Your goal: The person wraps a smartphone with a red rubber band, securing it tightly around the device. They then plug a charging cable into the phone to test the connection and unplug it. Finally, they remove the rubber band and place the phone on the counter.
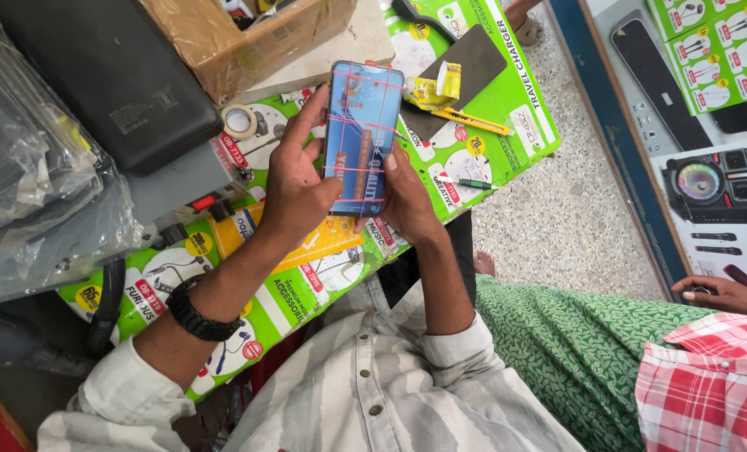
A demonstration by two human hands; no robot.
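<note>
A green printed mat point(507, 109) is covering the work surface, with a black slab-like case point(110, 75) lying at ten o'clock from the hands and a cardboard box point(239, 38) sitting at twelve o'clock. The left hand point(294, 188) is gripping the left edge of a smartphone point(361, 138) held upright over the mat's middle, while the right hand point(403, 201) is clasping its lower right edge, thumb pressing on the screen. At two o'clock a yellow utility knife point(469, 121) is lying, a tape roll point(239, 121) is resting at ten o'clock, and another person's hand point(721, 295) is resting at four o'clock.
</note>
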